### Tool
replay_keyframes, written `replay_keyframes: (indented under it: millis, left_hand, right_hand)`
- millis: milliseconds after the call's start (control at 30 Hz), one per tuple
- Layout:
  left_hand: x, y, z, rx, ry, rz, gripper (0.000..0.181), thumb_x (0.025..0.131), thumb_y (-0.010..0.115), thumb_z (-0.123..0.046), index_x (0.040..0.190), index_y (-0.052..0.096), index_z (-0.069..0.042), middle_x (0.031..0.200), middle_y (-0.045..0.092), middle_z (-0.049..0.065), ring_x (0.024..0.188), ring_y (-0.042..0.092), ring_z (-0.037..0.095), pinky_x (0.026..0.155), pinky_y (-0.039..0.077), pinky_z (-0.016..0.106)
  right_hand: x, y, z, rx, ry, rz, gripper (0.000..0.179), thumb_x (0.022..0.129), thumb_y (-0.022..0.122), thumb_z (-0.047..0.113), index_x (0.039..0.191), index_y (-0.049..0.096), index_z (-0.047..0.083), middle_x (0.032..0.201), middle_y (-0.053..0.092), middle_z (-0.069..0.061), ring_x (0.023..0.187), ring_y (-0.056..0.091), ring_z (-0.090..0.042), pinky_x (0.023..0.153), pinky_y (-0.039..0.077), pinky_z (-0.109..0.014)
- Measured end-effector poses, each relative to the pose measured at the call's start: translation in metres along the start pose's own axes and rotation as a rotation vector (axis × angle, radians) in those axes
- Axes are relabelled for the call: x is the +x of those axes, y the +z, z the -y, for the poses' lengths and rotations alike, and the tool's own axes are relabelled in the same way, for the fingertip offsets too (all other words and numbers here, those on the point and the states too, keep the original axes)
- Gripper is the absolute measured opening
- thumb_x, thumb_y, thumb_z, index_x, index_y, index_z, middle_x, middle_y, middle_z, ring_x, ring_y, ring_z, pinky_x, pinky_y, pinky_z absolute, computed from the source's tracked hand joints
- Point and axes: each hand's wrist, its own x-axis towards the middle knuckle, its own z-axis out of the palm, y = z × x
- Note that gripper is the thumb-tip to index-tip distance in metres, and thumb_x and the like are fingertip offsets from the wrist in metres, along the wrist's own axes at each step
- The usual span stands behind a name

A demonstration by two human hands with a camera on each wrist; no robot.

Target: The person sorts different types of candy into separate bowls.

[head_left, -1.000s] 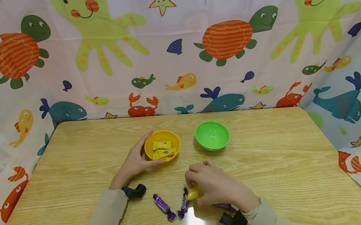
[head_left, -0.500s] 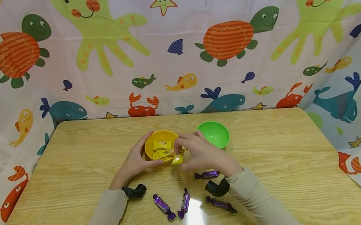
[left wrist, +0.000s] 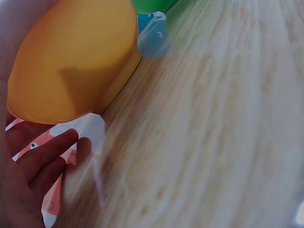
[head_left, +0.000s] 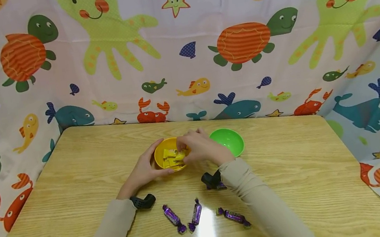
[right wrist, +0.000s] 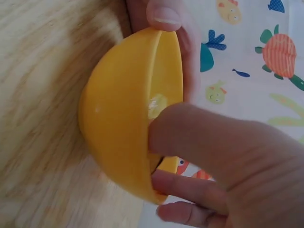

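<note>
The fingers of the right hand (head_left: 197, 145) reach curled into the mouth of the yellow bowl (right wrist: 114, 109), its thumb inside the rim; whether they pinch a packet or have let go, the views cannot tell. The yellow-wrapped candies (head_left: 170, 153) lie inside the bowl, just left of those fingertips — the topmost visible one with its long axis roughly crosswise — so the right hand is the nearer to them. The left hand (head_left: 143, 171) grips the bowl from its outer left side, thumb at the near rim. The green bowl (head_left: 232, 140) stands to the right, partly hidden by the right wrist. Nearer the person, three purple twist-wrapped candies (head_left: 195, 214) lie apart; a fourth (head_left: 221, 186) shows partly beneath the black wrist camera (head_left: 211, 180). All rests on a glossy wood-grain table (head_left: 299, 159) — a sea-animal-print curtain (head_left: 166, 60) surrounds its back and sides.
</note>
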Motion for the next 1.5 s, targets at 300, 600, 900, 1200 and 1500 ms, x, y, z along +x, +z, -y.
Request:
replay_keyframes:
  millis: [300,600,900,1200,1500]
  left_hand:
    - [0.0,0.002,-0.003,0.01,-0.003,0.001,0.097,0.079,0.085,-0.012,0.156,0.025,-0.003,0.158,0.031,0.018,0.145,0.029,0.033,0.119,0.021,0.051]
    - [0.0,0.001,-0.005,0.016,-0.005,0.005,0.097,0.08,0.085,-0.014,0.157,0.026,-0.007,0.158,0.031,0.017,0.145,0.029,0.033,0.119,0.02,0.052]
    - [0.0,0.0,-0.003,0.02,-0.006,-0.002,0.098,0.079,0.086,-0.015,0.156,0.026,-0.004,0.157,0.033,0.018,0.144,0.03,0.034,0.119,0.02,0.053]
    - [0.0,0.001,-0.003,0.027,0.001,-0.002,0.099,0.078,0.086,-0.015,0.156,0.026,-0.002,0.157,0.032,0.019,0.145,0.029,0.035,0.119,0.019,0.053]
    - [0.0,0.001,-0.002,0.033,-0.002,-0.011,0.101,0.077,0.087,-0.016,0.156,0.026,-0.002,0.158,0.03,0.019,0.146,0.026,0.034,0.119,0.018,0.053]
  right_hand:
    - [0.01,0.002,0.006,-0.067,0.073,0.055,0.022,0.077,0.085,0.026,0.089,0.067,0.024,0.082,0.057,0.01,0.09,0.045,-0.018,0.084,0.03,-0.04]
    - [0.007,0.007,0.007,-0.005,0.084,0.019,0.017,0.078,0.087,0.027,0.085,0.072,0.024,0.086,0.064,0.01,0.095,0.046,-0.021,0.087,0.029,-0.043]
    - [-0.006,-0.002,0.004,0.089,0.021,-0.079,0.018,0.082,0.083,0.025,0.094,0.074,0.016,0.102,0.069,0.003,0.101,0.051,-0.021,0.093,0.029,-0.048]
    - [-0.046,-0.011,0.004,0.172,-0.049,-0.208,0.016,0.085,0.08,0.021,0.098,0.072,0.015,0.102,0.068,0.003,0.094,0.056,-0.023,0.088,0.029,-0.047]
    - [-0.086,-0.001,-0.005,0.345,-0.123,-0.351,0.014,0.085,0.08,0.013,0.095,0.072,0.014,0.096,0.069,0.004,0.084,0.054,-0.016,0.088,0.038,-0.05]
